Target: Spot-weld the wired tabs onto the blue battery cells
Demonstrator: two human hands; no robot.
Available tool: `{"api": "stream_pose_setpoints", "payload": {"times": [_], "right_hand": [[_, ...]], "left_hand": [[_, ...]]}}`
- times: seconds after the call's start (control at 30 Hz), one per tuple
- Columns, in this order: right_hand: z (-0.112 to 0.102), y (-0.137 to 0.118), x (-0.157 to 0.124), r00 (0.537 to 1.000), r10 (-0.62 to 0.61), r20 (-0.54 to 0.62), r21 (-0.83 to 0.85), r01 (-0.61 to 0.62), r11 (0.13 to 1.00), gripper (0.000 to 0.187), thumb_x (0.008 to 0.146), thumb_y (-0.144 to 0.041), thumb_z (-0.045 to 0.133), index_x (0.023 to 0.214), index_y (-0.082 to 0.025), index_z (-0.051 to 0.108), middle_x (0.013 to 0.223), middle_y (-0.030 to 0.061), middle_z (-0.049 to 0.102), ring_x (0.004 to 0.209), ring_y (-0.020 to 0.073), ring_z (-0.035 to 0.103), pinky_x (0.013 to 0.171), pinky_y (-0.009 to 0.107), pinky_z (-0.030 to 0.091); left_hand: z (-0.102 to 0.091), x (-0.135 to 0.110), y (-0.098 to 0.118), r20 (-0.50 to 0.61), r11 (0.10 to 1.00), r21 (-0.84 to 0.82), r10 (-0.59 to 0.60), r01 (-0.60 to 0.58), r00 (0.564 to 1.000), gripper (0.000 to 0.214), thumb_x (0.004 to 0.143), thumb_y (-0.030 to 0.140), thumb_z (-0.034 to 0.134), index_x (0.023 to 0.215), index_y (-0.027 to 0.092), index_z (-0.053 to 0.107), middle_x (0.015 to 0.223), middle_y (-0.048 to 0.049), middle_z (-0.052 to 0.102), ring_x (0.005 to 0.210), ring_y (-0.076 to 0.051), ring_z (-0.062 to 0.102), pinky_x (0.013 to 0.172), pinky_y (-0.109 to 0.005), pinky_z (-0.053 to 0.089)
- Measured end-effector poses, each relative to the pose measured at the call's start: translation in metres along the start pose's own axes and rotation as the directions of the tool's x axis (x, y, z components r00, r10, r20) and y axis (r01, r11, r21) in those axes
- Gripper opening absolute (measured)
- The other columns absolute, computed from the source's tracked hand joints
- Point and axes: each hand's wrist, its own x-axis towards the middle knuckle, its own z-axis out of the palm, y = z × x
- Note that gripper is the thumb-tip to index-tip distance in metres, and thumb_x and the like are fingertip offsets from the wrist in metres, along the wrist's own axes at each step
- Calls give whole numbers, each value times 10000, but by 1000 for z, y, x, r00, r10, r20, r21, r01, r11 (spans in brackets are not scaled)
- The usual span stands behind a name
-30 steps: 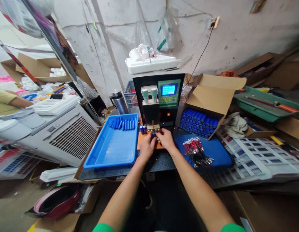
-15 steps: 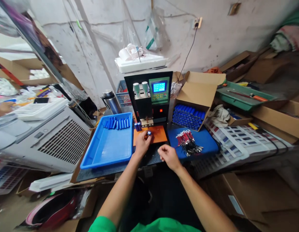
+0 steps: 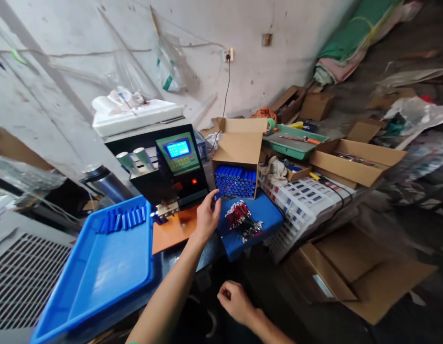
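Note:
My left hand (image 3: 208, 217) is closed on a blue cylindrical battery (image 3: 216, 195), held just in front of the open cardboard box (image 3: 239, 138) of blue batteries (image 3: 235, 180). A thin reddish wire seems to run from it. Lower down, beyond the table's front edge, my right hand (image 3: 237, 302) is curled with its fingertips together; whatever they hold, if anything, is hidden. A bundle of red and black wires (image 3: 243, 217) with white ends lies on the blue surface (image 3: 266, 217). Left of my hand stands the black spot welder (image 3: 187, 184) with a lit screen, over an orange plate (image 3: 174, 232).
A blue tray (image 3: 117, 277) holds a row of blue batteries along its far side. Behind it is a metal flask (image 3: 109, 181). To the right are a white plastic crate (image 3: 296, 205), a green tray (image 3: 293, 148) and an open cardboard box (image 3: 361, 160).
The view has swung right. My left hand has moved from the orange plate to the front of the battery box, still holding a battery. My right hand has dropped lower, away from the wires.

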Motion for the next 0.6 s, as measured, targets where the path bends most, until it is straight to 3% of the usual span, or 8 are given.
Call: {"api": "stream_pose_setpoints", "payload": {"times": [0.17,0.3,0.47,0.6], "right_hand": [[0,1,6,999,35,4,60,-35,998,106,811,-165,583,781,-185,683,760,31,690,753,191,645,716,274,462],[8,11,10,998,68,12,71,-69,995,108,803,-182,581,758,-198,678,759,31,695,745,197,652,687,269,456],[14,26,13,997,77,18,76,-78,994,89,793,-236,599,777,-235,687,776,24,700,751,213,659,698,282,473],[12,29,13,995,102,9,125,-102,987,75,785,-257,608,769,-247,681,765,18,701,746,223,666,696,289,479]], "left_hand": [[61,53,-1,97,965,99,233,-242,968,355,962,235,496,1305,188,572,1261,-102,661,1158,-204,614,1038,-374,477],[94,81,-8,149,915,224,310,-337,939,360,959,196,489,1303,204,595,1343,-107,621,1204,-232,574,1064,-430,441],[109,98,-14,320,804,376,354,-460,879,409,960,173,435,1337,198,590,1389,-112,588,1305,-267,515,1108,-491,387],[112,101,-16,361,753,426,367,-502,857,481,948,205,442,1421,155,509,1463,-142,511,1374,-293,450,1154,-510,339]]}}
